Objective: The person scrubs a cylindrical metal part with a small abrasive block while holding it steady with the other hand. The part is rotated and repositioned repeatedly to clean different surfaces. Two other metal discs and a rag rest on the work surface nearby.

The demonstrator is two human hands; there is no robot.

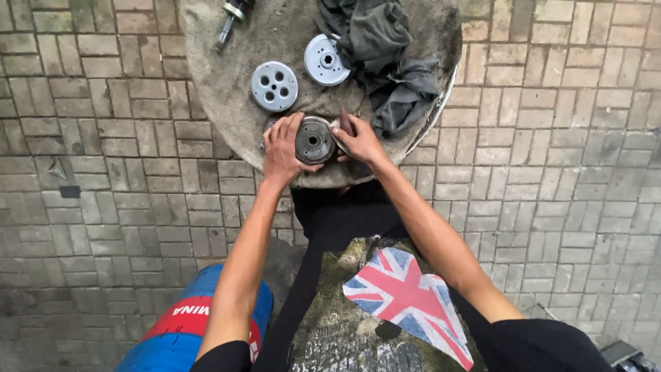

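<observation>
A round dark metal part with a centre hole (314,140) rests on a round surface covered with dirty sacking (227,89). My left hand (282,148) wraps its left side with the fingers curled over the rim. On the part's right edge my right hand (358,140) grips it, and a dark slim object stands up between the fingers; I cannot tell what that object is. Both hands hold the part between them.
Two pale metal discs lie beyond the hands: one with several holes (274,86), one with a hub (326,60). A dark grey rag (385,62) drapes the right side. A metal tool (231,17) lies far left. A blue and red drum (186,324) stands below left on brick paving.
</observation>
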